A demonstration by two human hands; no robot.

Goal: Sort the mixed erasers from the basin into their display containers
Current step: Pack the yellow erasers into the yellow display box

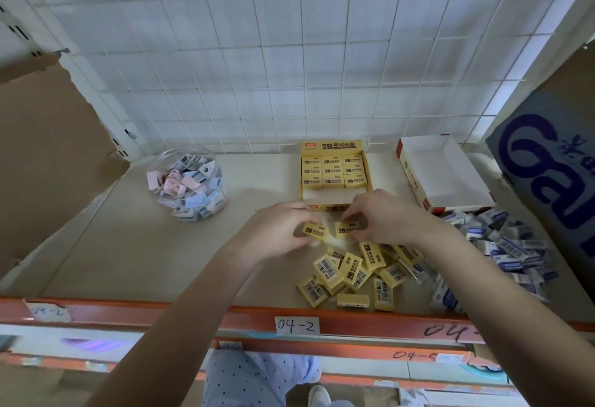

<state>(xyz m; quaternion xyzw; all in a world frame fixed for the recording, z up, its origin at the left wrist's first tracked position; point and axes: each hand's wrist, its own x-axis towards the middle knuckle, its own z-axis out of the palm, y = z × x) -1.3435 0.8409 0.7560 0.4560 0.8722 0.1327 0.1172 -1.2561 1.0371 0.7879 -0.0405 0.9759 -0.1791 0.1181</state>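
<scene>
left hand [277, 233] grip is clamped on a yellow eraser [315, 232]; right hand [383, 218] grip pinches another eraser [345, 229], just before the yellow box [335, 175].

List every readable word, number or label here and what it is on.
"2B": yellow display box header and yellow erasers.
"04-2": white tag on orange shelf rail.
"Ga": blue carton, rest cut off.
Chinese print, barcodes, other rail tags: too blurred to read.

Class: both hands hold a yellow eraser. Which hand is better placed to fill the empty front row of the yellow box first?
Probably the right hand: it sits just before the yellow box's empty row. The left hand is farther left.
</scene>
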